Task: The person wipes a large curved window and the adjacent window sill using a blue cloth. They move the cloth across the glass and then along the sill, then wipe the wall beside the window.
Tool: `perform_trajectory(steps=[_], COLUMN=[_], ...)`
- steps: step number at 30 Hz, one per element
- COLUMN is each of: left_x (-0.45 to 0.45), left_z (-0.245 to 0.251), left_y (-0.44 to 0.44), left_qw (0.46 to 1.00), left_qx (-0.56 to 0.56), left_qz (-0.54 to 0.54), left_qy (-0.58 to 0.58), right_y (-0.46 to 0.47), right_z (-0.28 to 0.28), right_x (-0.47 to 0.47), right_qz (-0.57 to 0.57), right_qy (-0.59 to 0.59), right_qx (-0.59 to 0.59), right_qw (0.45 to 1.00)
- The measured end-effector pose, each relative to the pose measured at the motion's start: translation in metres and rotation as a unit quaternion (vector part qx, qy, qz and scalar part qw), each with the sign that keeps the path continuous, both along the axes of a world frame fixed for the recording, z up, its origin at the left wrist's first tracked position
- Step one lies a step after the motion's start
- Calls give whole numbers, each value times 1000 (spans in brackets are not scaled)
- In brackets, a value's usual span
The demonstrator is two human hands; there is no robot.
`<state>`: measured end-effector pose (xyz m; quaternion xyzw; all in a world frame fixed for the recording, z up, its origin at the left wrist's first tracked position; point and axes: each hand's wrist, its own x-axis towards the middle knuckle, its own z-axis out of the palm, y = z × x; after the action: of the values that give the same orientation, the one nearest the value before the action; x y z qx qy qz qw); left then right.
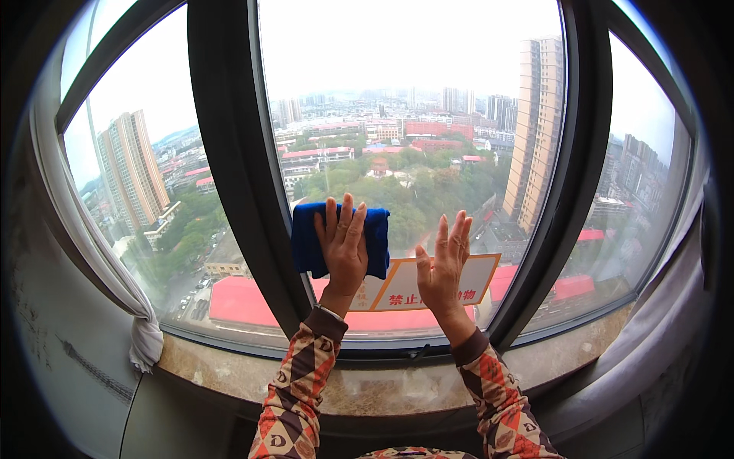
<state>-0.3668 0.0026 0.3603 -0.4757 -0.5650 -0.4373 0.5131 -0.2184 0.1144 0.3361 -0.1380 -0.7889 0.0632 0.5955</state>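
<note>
A folded blue cloth lies flat against the lower left of the middle window pane. My left hand presses it to the glass, fingers spread and pointing up; the palm side is hidden. To the right, my right hand is raised with its fingers up and holds nothing. Whether it touches the pane, I cannot tell. Behind both hands, a white sign with an orange border and red writing sits at the bottom of the pane, partly covered by the right hand and the cloth.
Dark window frame posts flank the middle pane. A small dark window handle sits on the bottom rail, above a brown marble sill. Pale curtains hang at the left and right. Buildings and trees show far below outside.
</note>
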Motion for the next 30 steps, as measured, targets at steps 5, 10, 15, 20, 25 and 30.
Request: perform_trajectory(steps=[5,10,15,20,25,30], left_x=[-1,1,12,9,21,41], left_z=[-77,-30,25,-31,-22,76], left_y=[-3,5,15,13,27,49], left_qw=[999,1000,999,1000,999,992], left_qx=[-32,20,49,-12,-32,85], left_qz=[1,-4,-5,5,-29,-71], left_qy=[-17,-21,-12,-3,12,64], right_y=[-4,17,31,30,35,44], right_z=[-21,24,65,10,4,55], right_x=[4,9,26,28,37,42], right_qz=[-10,-4,-8,-7,-32,-29], right_qy=[-21,19,67,26,6,60], right_qx=[18,29,16,22,32,39], right_qw=[1000,999,998,999,999,997])
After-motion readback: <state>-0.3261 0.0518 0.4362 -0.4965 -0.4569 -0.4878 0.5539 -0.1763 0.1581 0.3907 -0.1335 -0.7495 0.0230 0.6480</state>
